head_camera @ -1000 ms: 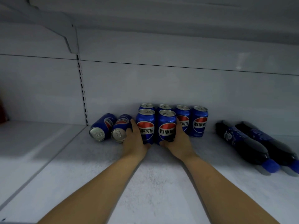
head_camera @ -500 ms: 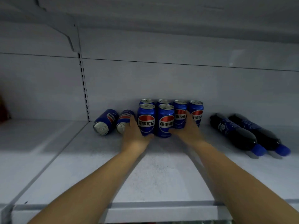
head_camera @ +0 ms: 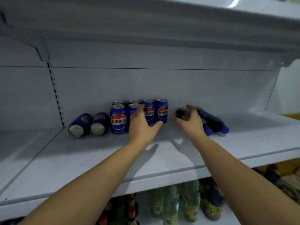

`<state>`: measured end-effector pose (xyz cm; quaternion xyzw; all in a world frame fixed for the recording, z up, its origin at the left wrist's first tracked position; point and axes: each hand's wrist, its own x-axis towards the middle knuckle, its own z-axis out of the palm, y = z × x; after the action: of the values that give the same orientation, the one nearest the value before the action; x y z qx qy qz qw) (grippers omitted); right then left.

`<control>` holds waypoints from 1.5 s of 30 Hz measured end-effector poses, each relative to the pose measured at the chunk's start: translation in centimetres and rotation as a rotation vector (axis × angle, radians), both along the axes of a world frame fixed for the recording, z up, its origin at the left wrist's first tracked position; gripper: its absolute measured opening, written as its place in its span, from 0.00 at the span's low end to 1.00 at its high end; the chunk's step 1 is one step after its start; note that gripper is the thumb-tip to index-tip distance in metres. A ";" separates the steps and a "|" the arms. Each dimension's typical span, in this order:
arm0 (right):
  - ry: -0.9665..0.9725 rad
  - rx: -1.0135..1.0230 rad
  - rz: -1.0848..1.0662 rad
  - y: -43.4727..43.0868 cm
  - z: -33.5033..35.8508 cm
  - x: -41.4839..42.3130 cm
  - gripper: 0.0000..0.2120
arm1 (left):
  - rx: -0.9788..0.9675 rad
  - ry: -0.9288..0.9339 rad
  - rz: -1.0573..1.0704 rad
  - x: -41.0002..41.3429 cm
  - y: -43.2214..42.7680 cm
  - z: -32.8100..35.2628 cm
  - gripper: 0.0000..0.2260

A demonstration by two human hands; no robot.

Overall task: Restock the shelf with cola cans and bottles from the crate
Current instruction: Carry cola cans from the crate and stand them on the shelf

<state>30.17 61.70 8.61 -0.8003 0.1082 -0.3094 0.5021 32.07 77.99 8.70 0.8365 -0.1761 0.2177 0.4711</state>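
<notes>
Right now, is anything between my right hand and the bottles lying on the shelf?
Nothing visible. Your right hand is at the nearer bottle, fingers curled over its base end; a grip is unclear. The upright cans stand clear to the left.

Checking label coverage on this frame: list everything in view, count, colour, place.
upright cola cans: six, blue, two rows at the shelf back, centre
lying cola cans: two, blue, on their sides left of the upright ones
cola bottles: two, dark with blue caps, lying right of the cans
shelf: one, white-grey, carrying all the above
upper shelf: one, white-grey, overhead
lower-shelf bottles: several, mixed colours, blurred, below
left grip: one, fingers spread, in front of the upright cans
right grip: one, curved over the left bottle's base; hold unclear
</notes>
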 end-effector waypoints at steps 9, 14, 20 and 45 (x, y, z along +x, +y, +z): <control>-0.009 -0.008 -0.169 -17.1 0.1 -14.1 0.32 | -0.069 0.069 -0.285 -10.5 -18.9 -1.1 0.37; 0.041 -0.009 -0.338 -27.7 -2.2 -23.8 0.31 | -0.049 0.082 -0.502 -17.7 -31.5 -2.4 0.38; 0.137 0.014 -0.586 -38.9 -4.0 -34.1 0.32 | -0.049 0.140 -0.732 -24.6 -44.8 -3.7 0.37; 0.232 0.303 -1.274 -80.7 -11.6 -48.3 0.29 | 0.191 0.416 -1.316 -29.8 -97.5 -11.2 0.32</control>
<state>-18.15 -19.05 -3.01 -0.5285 0.6558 -0.4388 0.3132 2.29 -19.54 -2.47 0.6179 -0.5710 -0.2945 0.4533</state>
